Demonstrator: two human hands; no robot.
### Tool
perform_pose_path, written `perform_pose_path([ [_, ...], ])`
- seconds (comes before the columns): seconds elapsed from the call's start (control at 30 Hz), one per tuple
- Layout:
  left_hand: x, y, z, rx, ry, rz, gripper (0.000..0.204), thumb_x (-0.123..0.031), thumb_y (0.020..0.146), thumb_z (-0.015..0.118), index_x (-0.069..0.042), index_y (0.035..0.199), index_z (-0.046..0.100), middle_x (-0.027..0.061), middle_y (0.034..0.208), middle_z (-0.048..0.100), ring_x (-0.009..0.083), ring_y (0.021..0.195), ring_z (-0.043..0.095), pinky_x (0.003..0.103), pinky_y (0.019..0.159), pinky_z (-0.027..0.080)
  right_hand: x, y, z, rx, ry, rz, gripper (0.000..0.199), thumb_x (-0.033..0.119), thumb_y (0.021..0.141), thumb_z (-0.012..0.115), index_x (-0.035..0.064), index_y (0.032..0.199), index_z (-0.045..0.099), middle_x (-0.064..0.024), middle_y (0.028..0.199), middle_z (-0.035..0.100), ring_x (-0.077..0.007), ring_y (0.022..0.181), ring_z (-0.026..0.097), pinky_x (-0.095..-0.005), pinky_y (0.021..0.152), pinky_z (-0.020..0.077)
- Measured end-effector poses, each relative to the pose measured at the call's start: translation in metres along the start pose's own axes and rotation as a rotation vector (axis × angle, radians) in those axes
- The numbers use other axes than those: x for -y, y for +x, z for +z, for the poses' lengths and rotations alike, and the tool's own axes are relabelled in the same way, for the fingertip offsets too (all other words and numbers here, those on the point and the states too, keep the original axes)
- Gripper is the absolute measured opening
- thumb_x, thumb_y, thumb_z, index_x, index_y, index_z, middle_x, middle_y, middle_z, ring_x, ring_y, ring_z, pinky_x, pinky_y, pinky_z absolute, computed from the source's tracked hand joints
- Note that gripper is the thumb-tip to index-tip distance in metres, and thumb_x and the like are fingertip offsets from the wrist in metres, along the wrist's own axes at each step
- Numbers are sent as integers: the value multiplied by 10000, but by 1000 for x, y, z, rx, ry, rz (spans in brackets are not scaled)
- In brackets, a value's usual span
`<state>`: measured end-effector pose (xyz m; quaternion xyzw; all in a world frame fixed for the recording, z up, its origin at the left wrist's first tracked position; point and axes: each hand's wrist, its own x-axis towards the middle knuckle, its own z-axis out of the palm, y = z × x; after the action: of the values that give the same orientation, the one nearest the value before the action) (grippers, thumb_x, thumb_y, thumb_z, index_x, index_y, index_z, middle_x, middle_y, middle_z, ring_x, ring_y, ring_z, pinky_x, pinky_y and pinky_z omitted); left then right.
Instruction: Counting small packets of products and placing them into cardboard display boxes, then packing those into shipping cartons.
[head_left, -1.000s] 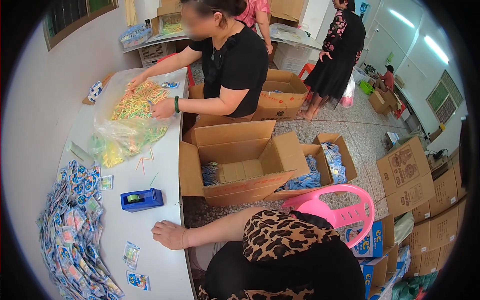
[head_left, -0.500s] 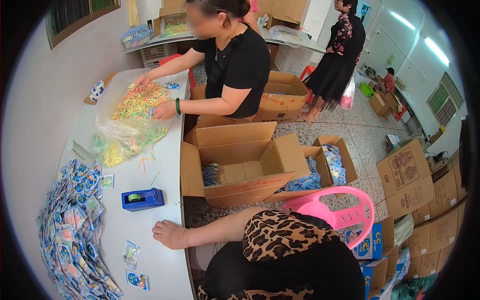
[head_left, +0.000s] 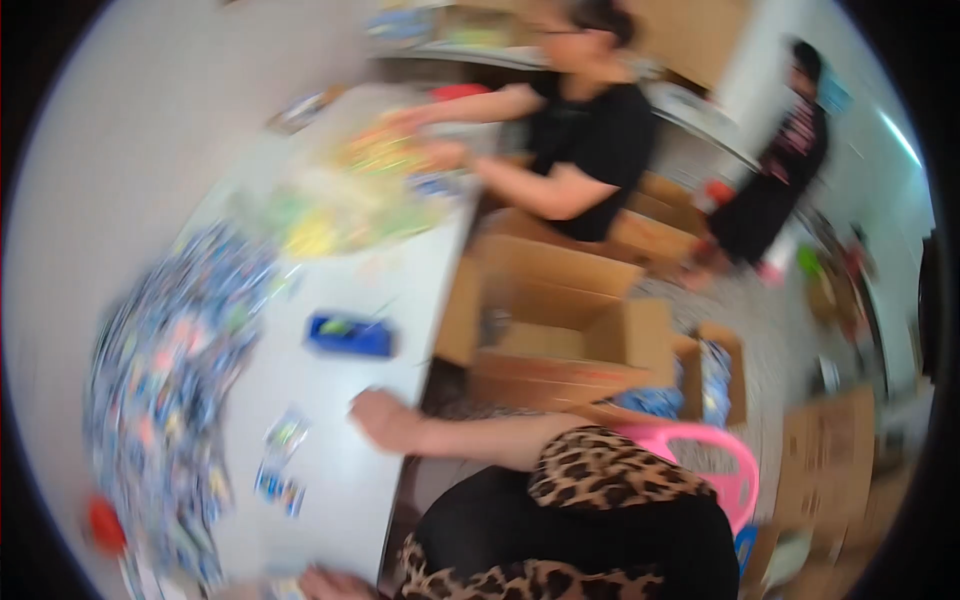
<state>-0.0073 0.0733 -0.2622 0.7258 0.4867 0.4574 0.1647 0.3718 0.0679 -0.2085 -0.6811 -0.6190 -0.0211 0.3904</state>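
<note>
Open cardboard box (head_left: 560,320) beside table (head_left: 340,400); contents blurred.

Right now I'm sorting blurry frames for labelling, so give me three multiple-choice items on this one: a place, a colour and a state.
1. Where does the small blue box lie?
A. on the white table
B. inside a carton
C. on the floor

2. What colour is the plastic chair?
A. green
B. pink
C. white

3. How does the big cardboard box beside the table stand?
A. taped shut
B. crushed flat
C. open, with its flaps spread

Answers:
1 A: the blue box rests on the bare white tabletop, between the heap of packets and the table's edge.
2 B: the chair's curved back shows bright pink.
3 C: the flaps stand out and the inside of the box is visible.
</note>
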Motion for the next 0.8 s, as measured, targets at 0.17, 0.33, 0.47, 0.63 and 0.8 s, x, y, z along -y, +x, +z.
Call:
perform_pose_path([
  [0.17, -100, 47, 15, 10, 382, 211, 191, 25, 792, 515, -17, 962, 592, 169, 791, 534, 370, 724, 541, 451, 613, 450, -10, 2, -29, 26, -200, -112, 71, 55, 781, 508, -5, 803, 537, -209, 879, 562, -372, 861, 526, -472, 782, 420],
  [0.33, -113, 52, 6, 143, 509, -120, 181, -42, 805, 571, -46, 987, 573, 122, 871, 564, 324, 752, 582, 427, 621, 481, 19, 29, -24, 143, -70, -11, 94, 34, 792, 554, 38, 886, 560, -140, 956, 579, -354, 934, 517, -456, 821, 420],
  [0.47, -111, 46, 2, 185, 509, -139, 204, -60, 801, 585, -46, 1004, 571, 109, 875, 559, 300, 722, 590, 411, 625, 488, 83, 61, 24, 266, 187, -220, 156, 22, 783, 561, 31, 938, 570, -137, 1009, 582, -352, 987, 517, -428, 860, 437],
  [0.63, -111, 48, 1, 189, 514, -140, 241, -50, 777, 584, -28, 1016, 560, 105, 850, 543, 269, 696, 590, 377, 610, 495, 171, 121, 102, 459, 268, -629, 324, 36, 757, 585, 20, 1077, 538, -162, 1138, 532, -354, 1071, 492, -431, 904, 431],
  [0.8, -110, 47, -1, 198, 492, -120, 268, -54, 780, 587, -13, 1044, 562, 94, 853, 543, 235, 664, 589, 342, 578, 494, 254, 171, 201, 549, 237, -764, 474, 120, 758, 610, 12, 1201, 482, -181, 1301, 442, -374, 1259, 374, -459, 1064, 312],
])
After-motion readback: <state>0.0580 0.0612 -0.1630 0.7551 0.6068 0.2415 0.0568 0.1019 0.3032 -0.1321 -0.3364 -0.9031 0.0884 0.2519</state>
